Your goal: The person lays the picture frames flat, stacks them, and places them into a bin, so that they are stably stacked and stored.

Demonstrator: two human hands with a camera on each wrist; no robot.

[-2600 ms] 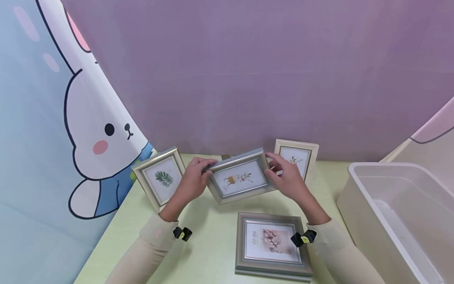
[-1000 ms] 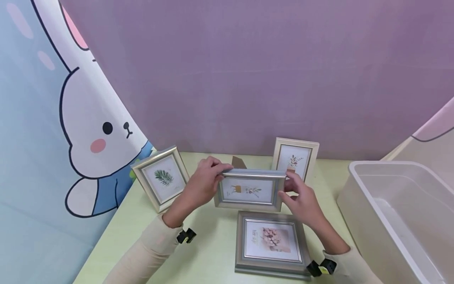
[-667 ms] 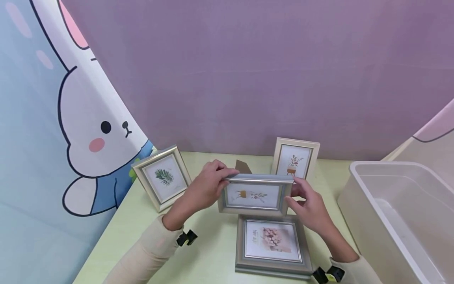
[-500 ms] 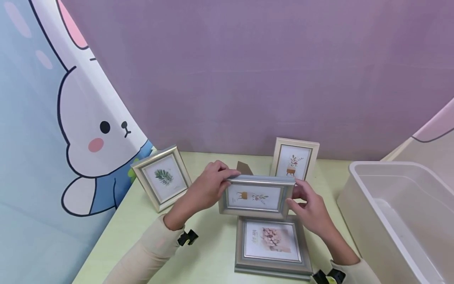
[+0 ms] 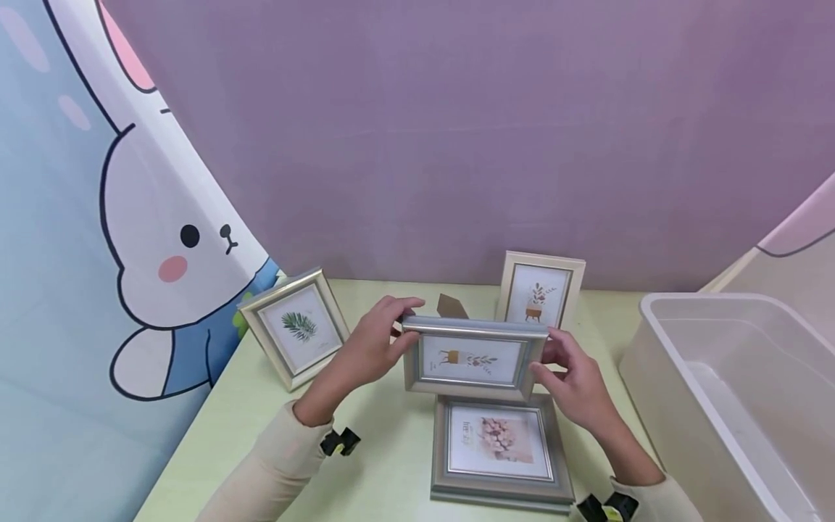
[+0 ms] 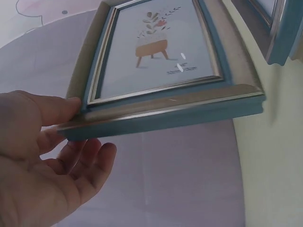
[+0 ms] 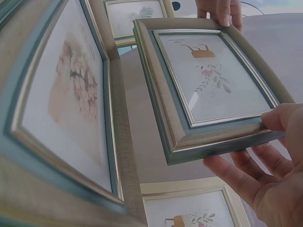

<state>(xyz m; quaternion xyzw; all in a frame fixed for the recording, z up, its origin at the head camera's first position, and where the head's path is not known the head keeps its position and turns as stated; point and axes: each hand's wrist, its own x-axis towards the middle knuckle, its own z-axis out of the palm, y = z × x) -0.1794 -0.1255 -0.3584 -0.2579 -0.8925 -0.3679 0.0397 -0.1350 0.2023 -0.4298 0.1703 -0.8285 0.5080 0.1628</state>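
A silver-grey picture frame (image 5: pixel 472 359) with a plant-stand print is held sideways between both hands, leaning back over the table, with its brown back stand (image 5: pixel 451 306) poking up behind. My left hand (image 5: pixel 375 344) pinches its upper left corner; the left wrist view shows the thumb on the front and the other fingers curled behind the edge. On the opposite side my right hand (image 5: pixel 577 380) pinches the right edge, thumb in front and fingers behind. Just in front lies a larger grey picture frame (image 5: pixel 440 464) with a flower print, flat on the table.
A leaf-print frame (image 5: pixel 301 330) stands tilted at the back left. A cream frame (image 5: pixel 574 290) stands upright behind my right hand. The deep off-white bin (image 5: pixel 678 377) is at the right of the pale green table (image 5: pixel 215 449), and a purple cloth (image 5: pixel 417 145) hangs behind.
The held frame has moved right and toward me, turning from slanted to nearly level. Most recently it has barely shifted, while my left hand's grip has moved out to the corner.
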